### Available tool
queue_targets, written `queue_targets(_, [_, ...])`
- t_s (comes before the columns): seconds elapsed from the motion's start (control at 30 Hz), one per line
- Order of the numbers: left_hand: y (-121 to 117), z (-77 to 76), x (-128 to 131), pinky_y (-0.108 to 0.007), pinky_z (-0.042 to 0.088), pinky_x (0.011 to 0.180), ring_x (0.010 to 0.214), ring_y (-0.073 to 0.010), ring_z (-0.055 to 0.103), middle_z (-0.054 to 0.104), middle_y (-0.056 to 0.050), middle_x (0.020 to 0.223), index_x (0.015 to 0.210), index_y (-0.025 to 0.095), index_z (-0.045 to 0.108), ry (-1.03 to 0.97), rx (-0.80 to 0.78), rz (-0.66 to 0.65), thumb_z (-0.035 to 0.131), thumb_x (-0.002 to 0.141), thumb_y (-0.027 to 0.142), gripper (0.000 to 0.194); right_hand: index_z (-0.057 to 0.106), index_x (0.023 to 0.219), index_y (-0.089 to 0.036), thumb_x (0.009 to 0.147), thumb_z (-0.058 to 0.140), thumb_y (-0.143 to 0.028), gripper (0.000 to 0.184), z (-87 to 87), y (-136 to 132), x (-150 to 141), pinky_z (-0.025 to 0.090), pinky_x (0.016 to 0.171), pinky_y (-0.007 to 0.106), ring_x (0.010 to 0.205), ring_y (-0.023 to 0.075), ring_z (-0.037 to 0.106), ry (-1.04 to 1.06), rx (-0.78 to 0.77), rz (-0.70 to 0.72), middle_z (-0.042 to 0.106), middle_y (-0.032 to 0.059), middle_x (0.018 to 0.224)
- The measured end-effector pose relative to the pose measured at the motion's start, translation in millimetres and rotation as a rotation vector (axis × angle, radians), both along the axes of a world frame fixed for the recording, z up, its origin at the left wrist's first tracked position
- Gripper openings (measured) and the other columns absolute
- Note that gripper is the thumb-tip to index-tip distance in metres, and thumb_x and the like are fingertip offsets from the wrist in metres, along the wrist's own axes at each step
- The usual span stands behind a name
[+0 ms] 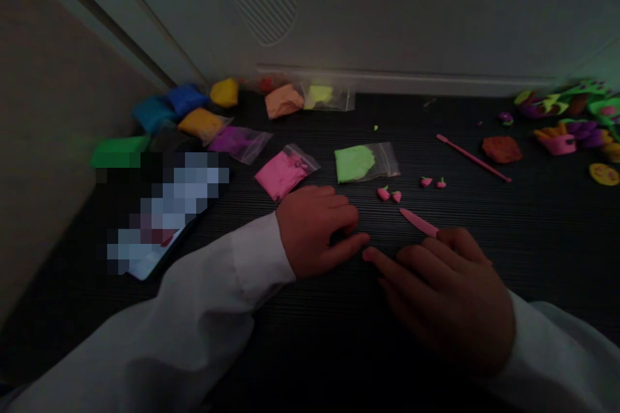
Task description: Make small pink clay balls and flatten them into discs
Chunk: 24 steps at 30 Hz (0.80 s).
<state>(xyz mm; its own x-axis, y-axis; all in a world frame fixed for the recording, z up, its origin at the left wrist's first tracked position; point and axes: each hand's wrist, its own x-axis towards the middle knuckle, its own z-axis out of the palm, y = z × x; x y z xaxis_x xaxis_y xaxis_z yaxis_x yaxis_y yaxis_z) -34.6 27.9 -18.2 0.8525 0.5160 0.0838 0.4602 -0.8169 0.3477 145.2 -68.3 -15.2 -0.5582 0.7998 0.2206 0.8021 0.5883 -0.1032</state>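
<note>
My left hand [317,229] is palm down with its fingers loosely bent and its thumb stretched out apart from them; nothing shows in it. My right hand [450,293] has its outer fingers curled over a pink plastic clay knife [417,222], whose handle is hidden beneath them. Its index finger points left, its tip close to my left thumb tip. Just beyond the hands lie small pink clay pieces with green tops, one pair [384,193] nearer and another pair [426,182] farther right. A bag of pink clay [281,174] sits just past my left hand.
A bag of light green clay [356,163] lies mid-table. Several coloured clay packs [186,98] and a phone [169,213] are on the left. A pink stick tool [475,158], a red-brown clay lump [502,149] and finished clay shapes [557,140] lie right. A pale panel [436,26] stands behind.
</note>
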Motion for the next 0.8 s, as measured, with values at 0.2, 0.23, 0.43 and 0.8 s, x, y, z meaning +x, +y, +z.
queue_targets(0.2, [0.5,-2.2,-0.4,-0.028,0.027,0.054,0.058,-0.0139,0.041,0.05,-0.001,0.061,0.061,0.017,0.05,-0.01,0.003,-0.001,0.039,0.078,0.038,0.03,0.055,0.104,-0.02,0.08,0.045,-0.028,0.028,1.1,1.0,1.4,0.03,0.063,0.037,0.063,0.0162,0.047,-0.025,0.017,-0.054,0.056,-0.0001,0.07])
queue_targets(0.23, [0.5,-2.4,-0.4,-0.028,0.027,0.054,0.058,-0.0139,0.041,0.049,-0.001,0.06,0.061,0.017,0.05,-0.009,0.008,-0.002,0.038,0.078,0.037,0.03,0.055,0.105,-0.019,0.08,0.044,-0.029,0.029,1.0,1.1,1.3,0.03,0.063,0.037,0.064,0.0163,0.048,-0.036,0.006,-0.056,0.057,0.0003,0.071])
queue_targets(0.43, [0.3,-2.2,-0.4,-0.028,0.027,0.052,0.058,-0.0139,0.041,0.05,-0.001,0.06,0.062,0.017,0.051,-0.001,0.023,-0.004,0.039,0.077,0.034,0.026,0.055,0.104,-0.019,0.079,0.046,-0.027,0.028,1.5,2.3,3.6,0.029,0.065,0.037,0.069,0.0176,0.05,-0.026,-0.01,-0.056,0.057,0.0014,0.074])
queue_targets(0.8, [0.6,-1.0,-0.5,-0.027,0.027,0.053,0.057,-0.0131,0.041,0.051,-0.001,0.06,0.063,0.017,0.052,0.005,0.028,-0.015,0.041,0.077,0.033,0.024,0.058,0.095,-0.022,0.076,0.049,-0.027,0.022,15.7,17.0,30.7,0.028,0.065,0.035,0.065,0.0146,0.048,0.03,-0.038,-0.052,0.058,0.0013,0.077])
